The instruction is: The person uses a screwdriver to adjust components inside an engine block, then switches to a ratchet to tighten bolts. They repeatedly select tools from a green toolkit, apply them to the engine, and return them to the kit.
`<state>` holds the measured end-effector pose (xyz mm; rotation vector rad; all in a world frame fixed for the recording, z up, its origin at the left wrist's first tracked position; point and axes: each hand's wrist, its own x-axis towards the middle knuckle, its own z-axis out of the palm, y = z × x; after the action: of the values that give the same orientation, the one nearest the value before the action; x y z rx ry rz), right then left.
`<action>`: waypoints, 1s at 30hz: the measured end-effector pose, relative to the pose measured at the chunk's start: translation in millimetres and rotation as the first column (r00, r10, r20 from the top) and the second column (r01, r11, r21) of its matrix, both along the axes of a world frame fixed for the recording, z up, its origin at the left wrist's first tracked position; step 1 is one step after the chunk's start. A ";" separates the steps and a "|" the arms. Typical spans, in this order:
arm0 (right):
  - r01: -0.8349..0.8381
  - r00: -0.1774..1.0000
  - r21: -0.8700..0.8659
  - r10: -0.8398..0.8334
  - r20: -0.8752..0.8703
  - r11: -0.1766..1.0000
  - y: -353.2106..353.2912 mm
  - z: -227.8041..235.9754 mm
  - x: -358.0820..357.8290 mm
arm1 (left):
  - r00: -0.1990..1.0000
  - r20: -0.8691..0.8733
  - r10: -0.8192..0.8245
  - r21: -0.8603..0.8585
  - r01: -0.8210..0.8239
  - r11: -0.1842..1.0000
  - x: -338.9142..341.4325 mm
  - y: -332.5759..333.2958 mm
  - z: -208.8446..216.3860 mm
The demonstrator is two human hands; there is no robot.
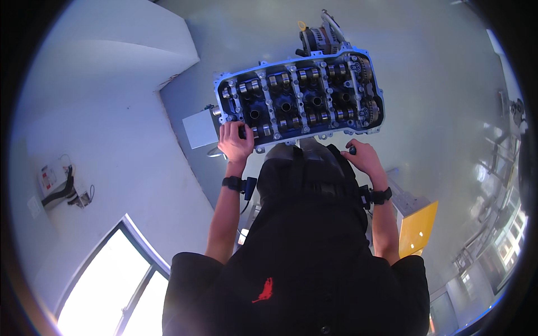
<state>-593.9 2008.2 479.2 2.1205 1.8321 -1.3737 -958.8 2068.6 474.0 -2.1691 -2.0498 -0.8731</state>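
Note:
An engine cylinder head (303,104) with its camshafts exposed stands in front of me, its long side across my view. At its near left corner is my left hand (235,143), fingers bent down over the rim beside the camshaft end. Something dark shows between thumb and fingers, but what it is stays hidden. Off the near right edge, apart from the engine, my right hand (364,158) is closed around a small dark cylindrical piece (352,150); its exact kind is too small to tell.
An alternator-like unit (320,40) sticks out behind the engine. Left of it is a flat light-grey plate (200,129), near a white wall (112,112). A yellow panel (418,228) stands at my lower right. Straps with dark devices (248,187) sit on both wrists.

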 end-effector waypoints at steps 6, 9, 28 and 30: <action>0.105 0.994 -0.013 -0.105 -0.037 0.994 -7.2 -17.7 8.8 | 0.999 0.020 -0.031 0.051 0.030 0.998 9.9 9.2 -11.8; 0.124 0.991 -0.017 -0.125 -0.041 0.992 -6.4 -29.4 13.5 | 0.999 0.023 -0.048 0.041 0.047 0.998 18.3 12.0 -15.1; 0.368 0.921 -0.013 -0.366 -0.134 0.930 -124.5 -140.8 96.0 | 0.997 -0.068 -0.034 -0.022 0.033 0.999 107.9 -38.0 -59.0; 0.415 0.899 -0.021 -0.413 -0.144 0.910 -154.9 -163.0 101.7 | 0.999 -0.053 -0.001 0.012 0.002 1.000 111.0 -51.3 -76.8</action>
<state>-492.1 1853.3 316.2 2.5888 1.4769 -1.6380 -847.8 2017.4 397.1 -2.1637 -2.0138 -0.8166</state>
